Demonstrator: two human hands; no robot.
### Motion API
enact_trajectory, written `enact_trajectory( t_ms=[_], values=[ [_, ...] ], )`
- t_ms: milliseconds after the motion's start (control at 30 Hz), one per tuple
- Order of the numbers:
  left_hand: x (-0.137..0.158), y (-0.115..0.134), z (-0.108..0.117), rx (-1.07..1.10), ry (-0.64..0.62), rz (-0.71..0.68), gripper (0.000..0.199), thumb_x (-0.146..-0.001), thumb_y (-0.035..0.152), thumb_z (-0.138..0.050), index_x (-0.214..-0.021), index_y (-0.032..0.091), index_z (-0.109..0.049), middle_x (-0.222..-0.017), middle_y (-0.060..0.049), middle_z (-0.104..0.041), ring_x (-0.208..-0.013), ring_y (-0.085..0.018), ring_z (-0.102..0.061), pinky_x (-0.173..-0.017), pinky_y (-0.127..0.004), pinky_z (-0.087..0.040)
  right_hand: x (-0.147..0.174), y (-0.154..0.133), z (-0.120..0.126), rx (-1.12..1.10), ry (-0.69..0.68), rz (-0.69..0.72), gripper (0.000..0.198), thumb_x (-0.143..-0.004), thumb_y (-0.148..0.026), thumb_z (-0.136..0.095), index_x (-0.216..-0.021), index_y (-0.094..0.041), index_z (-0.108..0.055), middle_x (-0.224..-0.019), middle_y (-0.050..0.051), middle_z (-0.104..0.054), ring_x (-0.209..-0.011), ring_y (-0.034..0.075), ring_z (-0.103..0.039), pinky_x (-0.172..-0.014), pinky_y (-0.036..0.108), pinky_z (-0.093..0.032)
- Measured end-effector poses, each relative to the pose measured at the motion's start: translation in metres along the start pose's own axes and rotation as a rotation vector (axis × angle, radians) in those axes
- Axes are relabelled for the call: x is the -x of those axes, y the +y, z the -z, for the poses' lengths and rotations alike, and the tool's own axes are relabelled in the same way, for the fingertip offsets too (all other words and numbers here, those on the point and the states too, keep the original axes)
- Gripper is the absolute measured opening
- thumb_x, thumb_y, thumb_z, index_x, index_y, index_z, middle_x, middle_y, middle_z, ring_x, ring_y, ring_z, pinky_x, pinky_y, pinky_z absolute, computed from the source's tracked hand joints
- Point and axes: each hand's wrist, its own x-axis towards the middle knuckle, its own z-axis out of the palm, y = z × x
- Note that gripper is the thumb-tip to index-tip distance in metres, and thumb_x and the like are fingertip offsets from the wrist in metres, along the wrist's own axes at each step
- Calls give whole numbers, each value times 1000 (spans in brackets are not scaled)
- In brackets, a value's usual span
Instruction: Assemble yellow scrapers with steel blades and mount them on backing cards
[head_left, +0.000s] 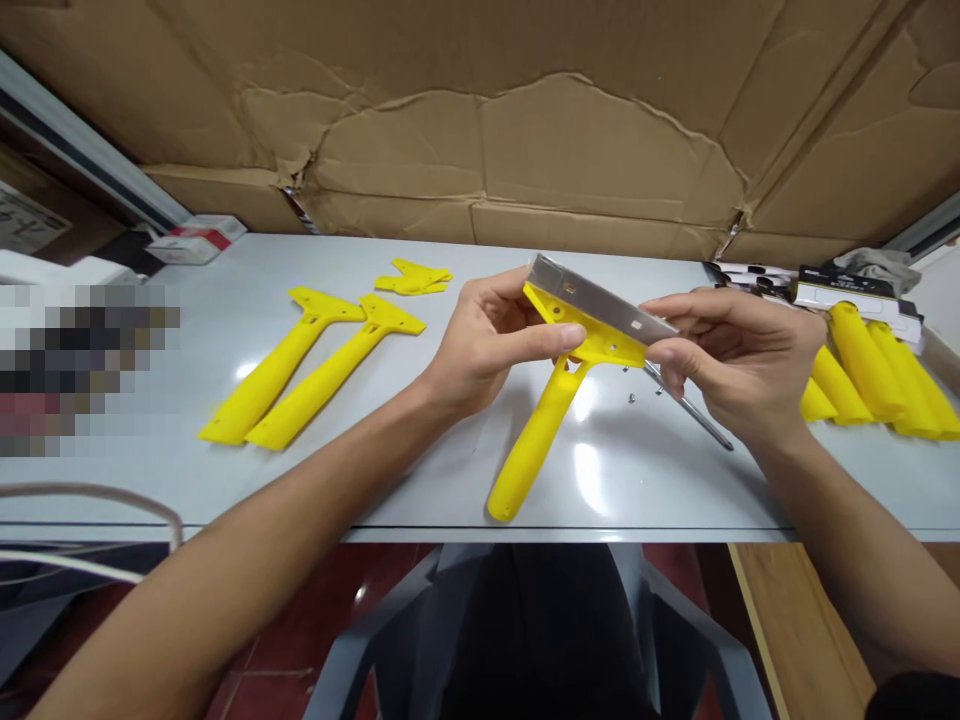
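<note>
A yellow plastic scraper [536, 430] is held up over the table, its handle slanting down toward me. Along its wide head lies a shiny metal blade plate [600, 298] with square holes. My left hand [491, 345] grips the head's left side, thumb pressed on the yellow plastic. Fingers and thumb of my right hand [739, 350] pinch the plate's right end. Behind them a screwdriver [701, 420] shows only its metal shaft; the rest is hidden. Small screws [631, 398] lie on the table below the scraper head.
Two yellow scraper handles [270, 375] lie at left on the white table [420, 400], with small yellow pieces [412, 278] behind. Several finished-looking scrapers [870, 370] are stacked at right. A cardboard wall [525, 150] closes the back; a small box [196, 240] stands at left. A cable [112, 492] crosses front left.
</note>
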Motion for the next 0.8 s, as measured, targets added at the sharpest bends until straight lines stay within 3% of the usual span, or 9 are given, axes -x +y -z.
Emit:
enact_trajectory(
  t_ms=[133, 233, 367, 467, 633, 733, 800],
  values=[
    [2, -1, 1, 3, -6, -1, 33, -74, 51, -97, -88, 28, -78, -83, 2, -74, -73, -17, -70, -67, -34, -58, 0, 2, 1, 126, 25, 147, 33, -80, -35, -90, -112, -31, -85, -77, 2, -68, -61, 6, -59, -60, 25, -52],
    [3, 0, 2, -28, 7, 11, 35, -73, 55, -97, -87, 28, -79, -81, 2, -75, -71, -17, -69, -66, -34, -58, -2, -2, 2, 262, 58, 179, 31, -79, -43, -91, -107, -31, -86, -67, 2, -63, -63, 8, -57, -66, 27, -55],
    [2, 0, 2, -57, 11, -37, 34, -73, 55, -97, -88, 28, -82, -89, 0, -80, -84, -21, -75, -78, -37, -63, -5, -6, 1, 312, 35, 192, 26, -84, -43, -87, -107, -31, -86, -68, 3, -61, -68, 8, -56, -77, 29, -61],
    [0, -1, 1, -63, 2, -72, 31, -76, 53, -96, -91, 28, -85, -96, -1, -83, -94, -23, -78, -89, -40, -64, -5, -5, -1, 225, -33, 81, 27, -87, -42, -83, -109, -25, -84, -76, 4, -62, -74, 7, -58, -69, 23, -59],
    [-2, 6, -1, -122, -15, -40, 37, -84, 58, -90, -99, 25, -84, -103, -4, -82, -99, -23, -78, -91, -37, -65, -2, 3, -7, 27, -151, -163, 38, -89, -47, -81, -114, -18, -79, -94, 5, -70, -75, 5, -66, -55, 16, -56],
    [-3, 12, -2, -159, -64, 10, 43, -86, 61, -87, -104, 23, -80, -102, -5, -80, -94, -21, -78, -84, -33, -65, -1, 8, -11, -25, -143, -196, 45, -83, -47, -86, -114, -16, -77, -90, 4, -71, -72, 6, -68, -57, 15, -59],
    [-3, 13, -2, -182, -90, 32, 45, -88, 63, -84, -108, 24, -77, -98, -4, -79, -80, -17, -77, -69, -28, -62, 0, 9, -15, -61, -133, -207, 47, -80, -46, -89, -112, -14, -75, -86, 3, -71, -69, 6, -68, -57, 15, -59]
  ],
)
